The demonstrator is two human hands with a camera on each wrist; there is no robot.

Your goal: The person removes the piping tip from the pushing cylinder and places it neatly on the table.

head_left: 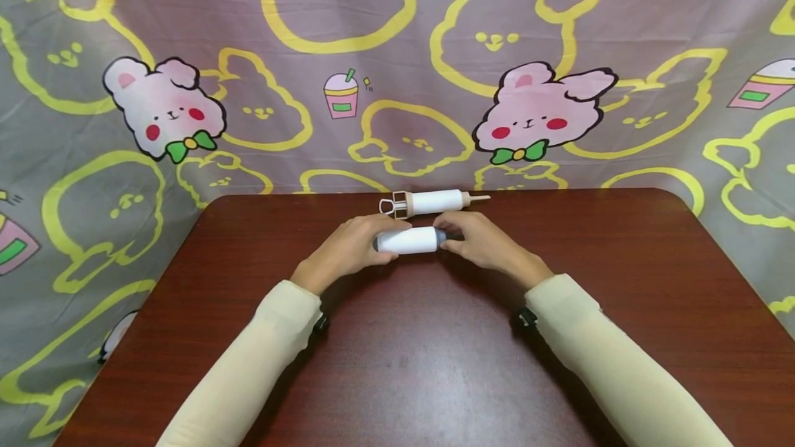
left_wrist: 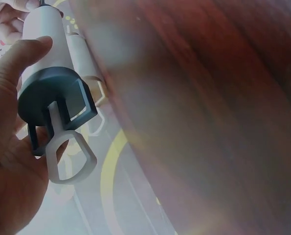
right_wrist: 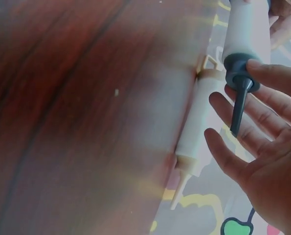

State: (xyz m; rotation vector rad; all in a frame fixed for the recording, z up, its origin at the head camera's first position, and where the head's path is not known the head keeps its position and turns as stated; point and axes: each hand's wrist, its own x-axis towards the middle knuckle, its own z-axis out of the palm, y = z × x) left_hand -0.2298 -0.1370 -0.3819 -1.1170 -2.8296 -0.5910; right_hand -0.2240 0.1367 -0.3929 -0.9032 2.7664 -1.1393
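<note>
Both hands hold a large syringe (head_left: pixel 415 240) with a white barrel and dark grey ends, lying level just above the table. My left hand (head_left: pixel 352 245) grips its handle end, the thumb along the barrel. In the left wrist view the syringe (left_wrist: pixel 50 88) shows a dark side frame and a pale plunger ring. My right hand (head_left: pixel 486 243) pinches the dark collar at the nozzle end between thumb and finger, the other fingers spread beneath the nozzle in the right wrist view. Behind lies a second syringe (head_left: pixel 437 202), white with beige ends.
The dark red-brown wooden table (head_left: pixel 410 364) runs back to a patterned curtain (head_left: pixel 397 74) with bear and rabbit drawings. The second syringe lies near the table's far edge, its beige nozzle pointing right.
</note>
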